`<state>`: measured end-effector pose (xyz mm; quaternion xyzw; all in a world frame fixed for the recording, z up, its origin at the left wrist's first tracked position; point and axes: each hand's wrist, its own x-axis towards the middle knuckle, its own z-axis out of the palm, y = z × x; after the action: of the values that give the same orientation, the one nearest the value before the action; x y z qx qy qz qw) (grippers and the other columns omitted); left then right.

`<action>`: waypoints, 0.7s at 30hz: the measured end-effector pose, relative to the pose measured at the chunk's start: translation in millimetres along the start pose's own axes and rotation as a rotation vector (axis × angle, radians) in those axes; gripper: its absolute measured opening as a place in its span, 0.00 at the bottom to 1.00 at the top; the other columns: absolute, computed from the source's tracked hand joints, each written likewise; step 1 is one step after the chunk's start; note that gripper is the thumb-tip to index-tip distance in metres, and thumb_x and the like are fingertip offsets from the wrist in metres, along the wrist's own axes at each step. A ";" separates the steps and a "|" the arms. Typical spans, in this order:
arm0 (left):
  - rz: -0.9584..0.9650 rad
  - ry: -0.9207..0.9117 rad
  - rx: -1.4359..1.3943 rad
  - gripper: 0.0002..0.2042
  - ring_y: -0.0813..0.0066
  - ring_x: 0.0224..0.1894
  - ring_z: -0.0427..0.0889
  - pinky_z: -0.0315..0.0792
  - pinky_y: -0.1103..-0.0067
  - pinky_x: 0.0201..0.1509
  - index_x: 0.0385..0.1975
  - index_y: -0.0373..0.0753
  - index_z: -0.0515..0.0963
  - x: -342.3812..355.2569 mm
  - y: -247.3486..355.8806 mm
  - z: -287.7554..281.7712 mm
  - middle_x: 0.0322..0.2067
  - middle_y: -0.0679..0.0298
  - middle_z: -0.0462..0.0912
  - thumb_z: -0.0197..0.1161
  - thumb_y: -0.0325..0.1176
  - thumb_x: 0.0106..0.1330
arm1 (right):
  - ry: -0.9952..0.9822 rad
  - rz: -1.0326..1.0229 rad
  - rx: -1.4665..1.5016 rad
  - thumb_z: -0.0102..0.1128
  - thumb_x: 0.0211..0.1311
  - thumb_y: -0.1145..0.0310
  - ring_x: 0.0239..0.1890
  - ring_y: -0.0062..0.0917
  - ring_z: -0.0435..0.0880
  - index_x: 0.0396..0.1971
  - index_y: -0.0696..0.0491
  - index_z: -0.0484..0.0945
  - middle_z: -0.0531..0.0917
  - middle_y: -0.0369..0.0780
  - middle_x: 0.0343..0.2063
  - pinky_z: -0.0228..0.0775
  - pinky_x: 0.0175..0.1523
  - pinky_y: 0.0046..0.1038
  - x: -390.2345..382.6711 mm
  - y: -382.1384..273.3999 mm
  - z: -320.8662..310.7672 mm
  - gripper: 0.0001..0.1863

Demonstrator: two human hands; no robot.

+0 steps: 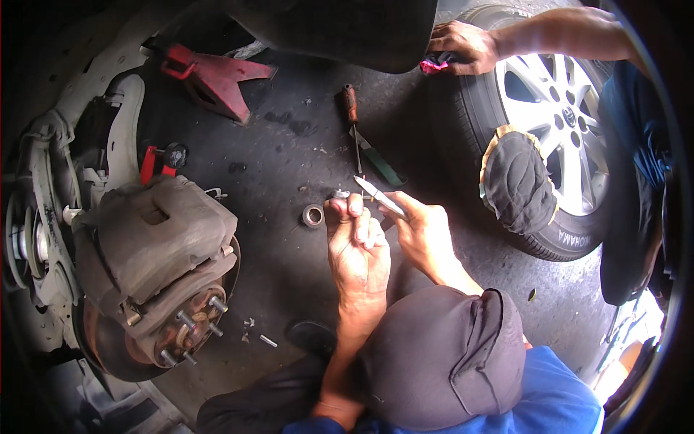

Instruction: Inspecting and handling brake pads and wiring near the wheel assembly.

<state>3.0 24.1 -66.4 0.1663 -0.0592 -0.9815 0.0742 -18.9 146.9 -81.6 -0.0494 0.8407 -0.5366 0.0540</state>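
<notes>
Neither my left hand nor my right hand shows in the head view. Close below me crouches a co-worker in a dark cap (pixel 448 358) and blue shirt. That person's right hand (pixel 426 231) grips a slim, pale, pointed tool (pixel 379 195) of a kind I cannot make out. Their left hand (pixel 359 260) is raised with bent fingers, and a small grey metal piece (pixel 340 194) shows at its fingertips. Left of these hands stand a brake caliper (pixel 159 231) and a rusty hub with wheel studs (pixel 189 333).
A red jack stand (pixel 217 81), a screwdriver (pixel 350 105), a green-handled tool (pixel 382 166) and a metal ring (pixel 313 215) are on the dark floor. At right is a wheel (pixel 538 116) with a dark padded cloth (pixel 517 181). Another person's hand (pixel 463 47) holds a pink-and-dark cloth.
</notes>
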 end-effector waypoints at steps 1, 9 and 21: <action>-0.009 -0.014 0.002 0.06 0.83 0.24 0.72 0.73 0.88 0.27 0.45 0.40 0.79 -0.4 1.7 -1.0 0.39 0.62 0.75 0.53 0.27 0.81 | -0.027 -0.004 0.036 0.65 0.60 0.79 0.31 0.43 0.90 0.49 0.54 0.84 0.86 0.53 0.29 0.78 0.37 0.36 0.3 -1.7 -1.0 0.17; 0.049 -0.153 -0.028 0.07 0.79 0.32 0.73 0.75 0.84 0.35 0.46 0.38 0.80 7.7 28.6 -6.6 0.39 0.62 0.75 0.54 0.30 0.82 | -0.451 0.273 0.581 0.61 0.77 0.63 0.30 0.16 0.73 0.52 0.58 0.83 0.81 0.32 0.29 0.67 0.38 0.24 -1.9 -0.8 0.2 0.15; 0.008 -0.123 0.050 0.09 0.77 0.32 0.74 0.75 0.84 0.33 0.44 0.34 0.76 0.4 32.9 -8.7 0.38 0.60 0.75 0.53 0.34 0.83 | -0.345 0.293 0.790 0.65 0.75 0.60 0.27 0.15 0.82 0.44 0.56 0.82 0.82 0.33 0.25 0.69 0.34 0.22 30.5 -27.6 1.6 0.13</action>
<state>9.7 -9.1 -70.1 0.1075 -0.0887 -0.9878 0.0700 -48.1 129.5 -58.4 0.0057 0.5484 -0.7869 0.2830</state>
